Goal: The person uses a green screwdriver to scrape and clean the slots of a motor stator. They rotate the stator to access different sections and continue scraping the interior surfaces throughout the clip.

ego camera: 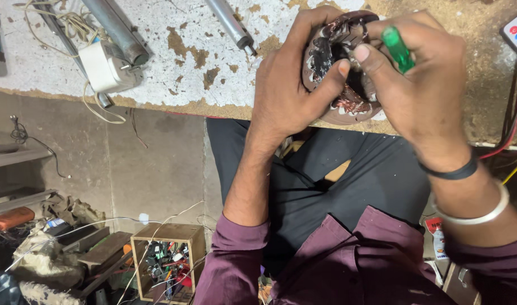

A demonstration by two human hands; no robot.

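I see left hand clamped round the motor coil, thumb inside; right hand grips green screwdriver. Likely heavy, rigid rim; copper windings fragile, hold the rim.

Upper garment: long-sleeved shirt of plum-maroon cloth with a stitched front placket, its left sleeve pushed up to end in a rumpled cuff partway along the forearm, its right sleeve bunched likewise just behind the wrist ornaments. Lower garment: plain black trousers, showing directly beyond the shirt's hem, smooth save for a few creases. Wrist ornaments, right arm only: one thin black band next to the right hand, then one plain silver-coloured metal bangle between that band and the shirt cuff; the left hand and its wrist carry nothing.
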